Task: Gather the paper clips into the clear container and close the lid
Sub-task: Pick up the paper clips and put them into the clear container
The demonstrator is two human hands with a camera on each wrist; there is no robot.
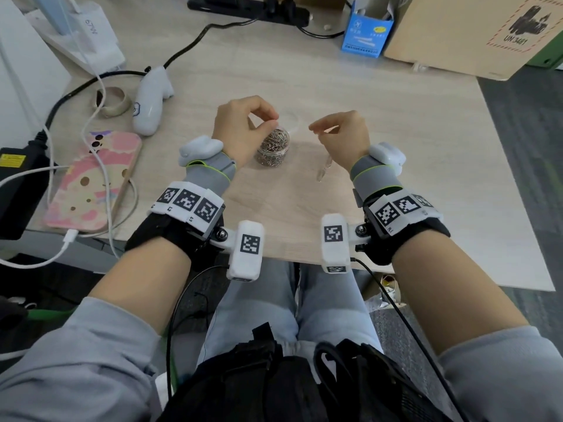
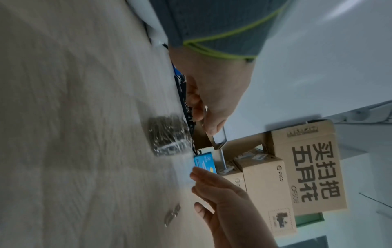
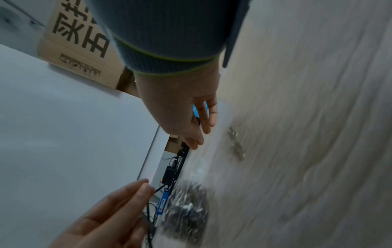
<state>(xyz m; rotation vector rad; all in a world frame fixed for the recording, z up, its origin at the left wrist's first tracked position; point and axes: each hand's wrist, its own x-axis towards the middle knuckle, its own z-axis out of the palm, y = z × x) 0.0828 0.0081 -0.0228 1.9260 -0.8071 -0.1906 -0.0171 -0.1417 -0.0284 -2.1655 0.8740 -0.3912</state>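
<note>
A clear round container (image 1: 273, 147) packed with silver paper clips stands open in the middle of the table; it also shows as a blur in the wrist views (image 2: 167, 135) (image 3: 188, 211). My left hand (image 1: 272, 123) hovers over its mouth, thumb and forefinger pinched together, seemingly on a small clip that is hard to make out. My right hand (image 1: 316, 129) hangs to the right of the container with relaxed fingers and holds nothing. Two loose paper clips (image 1: 323, 169) lie on the table below it. A faint clear lid (image 1: 293, 122) lies just behind the container.
A phone in a pink case (image 1: 91, 181), a white handheld device (image 1: 150, 102) and a tape roll (image 1: 111, 102) lie at the left among cables. A blue box (image 1: 367, 32) and a cardboard box (image 1: 475, 32) stand at the back right.
</note>
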